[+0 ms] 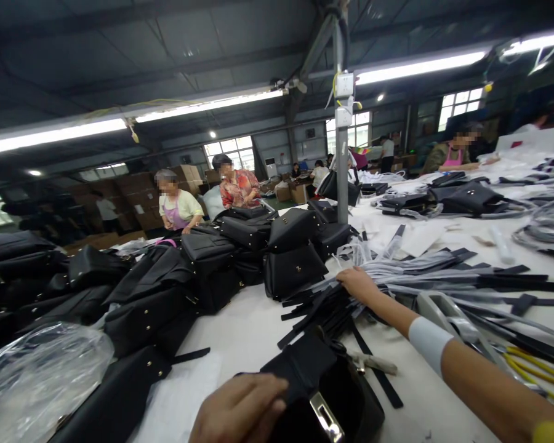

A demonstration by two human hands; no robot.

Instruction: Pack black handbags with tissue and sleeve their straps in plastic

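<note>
A black bag (300, 363) with a metal clasp lies at the bottom centre, its flap raised. My left hand (242, 406) is at the bag's left side, fingers pressed together against its edge. My right hand (356, 284) reaches out to a pile of black and grey straps (425, 271) on the white table (249, 320). Its fingers are closed at the left end of the wrapped straps; what lies between them is too small to make out.
Black bags (148, 320) are heaped at the left and centre, beside clear plastic (41, 375). A metal post (341, 154) rises behind the straps. A grey tool (447, 314) and yellow cord (535, 369) lie near my right forearm. Several people are farther back.
</note>
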